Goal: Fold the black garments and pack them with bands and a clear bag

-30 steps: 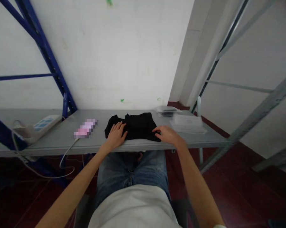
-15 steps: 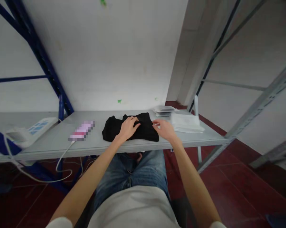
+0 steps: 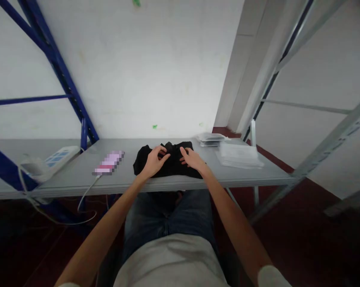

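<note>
A piece of black cloth (image 3: 175, 169), perhaps a folded garment, lies rumpled on the grey shelf, with a small raised fold along its far edge. My left hand (image 3: 154, 160) rests over its left half, thumb and fingers curved and apart. Over the right half is my right hand (image 3: 194, 158), its fingers spread and bent toward the middle of the cloth. Both hands seem to touch the fabric; whether any fingertip pinches it is hard to see.
Left of the cloth lies a phone (image 3: 109, 162) with a blurred screen and a white cable (image 3: 88, 190). A white power strip (image 3: 60, 159) sits further left. Flat clear packets (image 3: 211, 138) and a white stack of plastic bags (image 3: 241, 154) lie right. Blue posts (image 3: 69, 85) frame the shelf (image 3: 128, 149).
My right hand has moved left from the cloth's right edge onto the cloth. My left hand has shifted slightly left on it. The fabric's far edge has bunched up, and the view has turned slightly.
</note>
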Available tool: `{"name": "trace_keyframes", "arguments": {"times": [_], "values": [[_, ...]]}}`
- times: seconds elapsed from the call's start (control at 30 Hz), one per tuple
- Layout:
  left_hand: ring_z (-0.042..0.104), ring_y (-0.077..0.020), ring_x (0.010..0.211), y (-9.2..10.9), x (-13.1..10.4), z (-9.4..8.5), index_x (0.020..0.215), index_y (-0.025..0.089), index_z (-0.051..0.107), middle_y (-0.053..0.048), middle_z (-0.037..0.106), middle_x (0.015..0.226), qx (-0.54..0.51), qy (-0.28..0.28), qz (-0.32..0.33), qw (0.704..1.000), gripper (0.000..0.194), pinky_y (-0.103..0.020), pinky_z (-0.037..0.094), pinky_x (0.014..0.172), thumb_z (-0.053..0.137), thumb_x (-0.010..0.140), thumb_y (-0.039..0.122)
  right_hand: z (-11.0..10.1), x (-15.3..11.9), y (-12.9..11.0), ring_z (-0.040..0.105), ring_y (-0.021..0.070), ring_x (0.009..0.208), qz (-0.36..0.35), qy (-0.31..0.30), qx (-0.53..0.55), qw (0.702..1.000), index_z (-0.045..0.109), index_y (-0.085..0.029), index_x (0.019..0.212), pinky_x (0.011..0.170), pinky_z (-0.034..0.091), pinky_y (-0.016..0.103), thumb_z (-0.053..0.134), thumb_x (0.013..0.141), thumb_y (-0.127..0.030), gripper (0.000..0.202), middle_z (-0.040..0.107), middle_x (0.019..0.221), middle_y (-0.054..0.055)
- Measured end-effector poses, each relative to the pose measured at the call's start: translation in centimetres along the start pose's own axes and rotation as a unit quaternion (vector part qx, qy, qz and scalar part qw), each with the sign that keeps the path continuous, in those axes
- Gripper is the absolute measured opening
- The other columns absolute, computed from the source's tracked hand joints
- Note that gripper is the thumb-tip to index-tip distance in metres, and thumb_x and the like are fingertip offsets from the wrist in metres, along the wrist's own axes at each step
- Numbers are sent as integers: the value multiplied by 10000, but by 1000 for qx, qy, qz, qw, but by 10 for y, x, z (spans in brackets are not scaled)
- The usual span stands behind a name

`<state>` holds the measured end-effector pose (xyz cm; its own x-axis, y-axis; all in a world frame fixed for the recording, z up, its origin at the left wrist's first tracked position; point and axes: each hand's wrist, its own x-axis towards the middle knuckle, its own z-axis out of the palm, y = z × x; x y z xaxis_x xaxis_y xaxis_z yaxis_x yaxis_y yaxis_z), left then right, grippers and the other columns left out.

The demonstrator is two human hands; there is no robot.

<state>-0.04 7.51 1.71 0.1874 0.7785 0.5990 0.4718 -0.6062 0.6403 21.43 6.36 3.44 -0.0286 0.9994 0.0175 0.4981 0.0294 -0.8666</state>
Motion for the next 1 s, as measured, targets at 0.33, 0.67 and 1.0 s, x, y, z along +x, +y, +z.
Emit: {"name": "trace_keyframes", "arguments": {"times": [0.33,0.67,1.0], "values": [[664,-196,905,30,18,10,931,219,644,-42,673,992,-63,-72,59,994,186,-302,569,726,707,870,383,-16,15,-12,700,176,847,40,-44,154,986,565,-202,1425,561,584,223,664,977,-488,541,715,1236,118],[670,-256,1058,16,1,-1,1211,245,556,-90,648,1216,0,-46,27,999,536,-365,604,776,809,794,467,-17,24,-4,675,166,854,16,-65,163,984,531,-205,1466,540,549,205,662,987,-412,537,701,1237,116],[672,-289,1149,10,3,1,1384,230,479,-105,676,1201,82,29,-16,996,537,-469,528,1030,641,872,248,-22,34,-4,705,189,874,-6,-14,101,995,546,-219,1465,583,577,225,701,894,-215,592,727,1201,94]]}}
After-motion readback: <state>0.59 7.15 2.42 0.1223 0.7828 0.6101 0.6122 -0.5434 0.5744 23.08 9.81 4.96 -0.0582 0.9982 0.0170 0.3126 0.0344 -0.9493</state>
